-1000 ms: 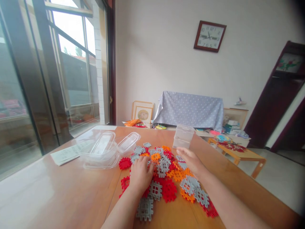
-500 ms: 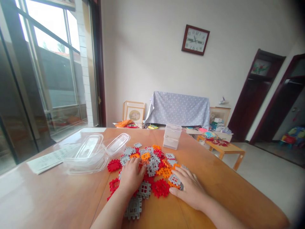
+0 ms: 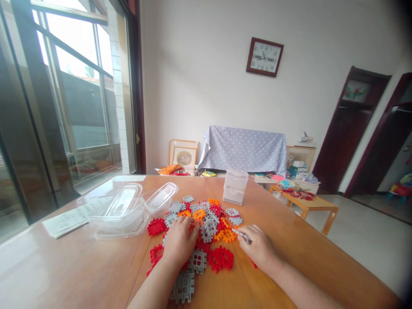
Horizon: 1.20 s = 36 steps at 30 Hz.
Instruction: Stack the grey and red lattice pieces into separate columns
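Note:
A pile of notched plastic pieces in grey, orange and red lies on the wooden table. My left hand (image 3: 180, 237) rests over the left part of the pile, fingers curled down; what its fingertips hold, if anything, is hidden. To the right of the pile, my right hand (image 3: 257, 245) grips a grey piece (image 3: 242, 235), seen nearly edge-on. A red piece (image 3: 220, 259) lies between the hands, with orange pieces (image 3: 225, 235) just beyond it. Nearest the front edge is a grey window-patterned piece (image 3: 183, 287).
Clear plastic containers (image 3: 119, 214) and lids stand at the left, beside white sheets of paper (image 3: 66, 221). A translucent box (image 3: 234, 187) stands behind the pile. Beyond the table's right side is a low wooden stool (image 3: 309, 204).
My right hand has closed round a grey piece and lifted it from the right side of the pile. My left hand stays over the pile. The view has shifted slightly.

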Motion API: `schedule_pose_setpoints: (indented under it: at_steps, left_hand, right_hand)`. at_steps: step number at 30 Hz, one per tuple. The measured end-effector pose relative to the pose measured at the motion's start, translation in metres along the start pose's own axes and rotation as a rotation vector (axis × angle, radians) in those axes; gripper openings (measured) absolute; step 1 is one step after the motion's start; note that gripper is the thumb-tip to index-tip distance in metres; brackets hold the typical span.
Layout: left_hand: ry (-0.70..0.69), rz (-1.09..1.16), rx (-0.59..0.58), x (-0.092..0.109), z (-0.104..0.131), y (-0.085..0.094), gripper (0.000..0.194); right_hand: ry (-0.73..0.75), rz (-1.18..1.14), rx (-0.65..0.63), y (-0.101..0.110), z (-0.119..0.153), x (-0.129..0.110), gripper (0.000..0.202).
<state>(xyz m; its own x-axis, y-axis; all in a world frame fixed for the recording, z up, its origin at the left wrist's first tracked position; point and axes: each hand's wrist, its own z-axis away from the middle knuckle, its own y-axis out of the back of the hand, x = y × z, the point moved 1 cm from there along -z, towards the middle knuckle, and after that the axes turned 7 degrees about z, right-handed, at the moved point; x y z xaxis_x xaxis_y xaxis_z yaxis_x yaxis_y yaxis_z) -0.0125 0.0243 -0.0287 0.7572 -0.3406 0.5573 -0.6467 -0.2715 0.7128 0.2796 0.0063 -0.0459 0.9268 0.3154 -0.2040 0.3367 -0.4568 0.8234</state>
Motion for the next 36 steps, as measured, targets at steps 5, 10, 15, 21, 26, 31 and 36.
schedule_pose_setpoints:
  at_steps: [5,10,15,21,26,31,36]
  left_hand:
    - [0.038,0.005,0.013,-0.001,0.000,0.000,0.024]
    - [0.122,0.054,0.062,-0.009,-0.001,0.000,0.023]
    - [0.184,0.106,0.106,-0.016,-0.003,0.001,0.023]
    - [0.218,0.169,0.153,-0.022,-0.005,0.002,0.030]
    - [0.168,0.191,0.186,-0.024,-0.006,0.001,0.039]
    - [0.154,0.156,0.156,-0.021,-0.006,0.000,0.039]
    - [0.141,0.102,0.108,-0.014,-0.005,0.001,0.035]
  right_hand:
    - [-0.126,0.000,0.050,0.004,-0.010,0.011,0.028]
    - [-0.280,-0.196,0.094,0.004,-0.034,0.005,0.030]
    - [-0.290,-0.513,0.129,-0.013,-0.074,-0.043,0.036]
    - [-0.213,-0.743,-0.011,-0.038,-0.113,-0.103,0.039]
    - [-0.299,-0.958,-0.172,-0.037,-0.121,-0.115,0.052]
    - [-0.336,-0.947,-0.087,-0.017,-0.111,-0.084,0.047]
    - [-0.354,-0.710,-0.033,0.004,-0.071,-0.010,0.056]
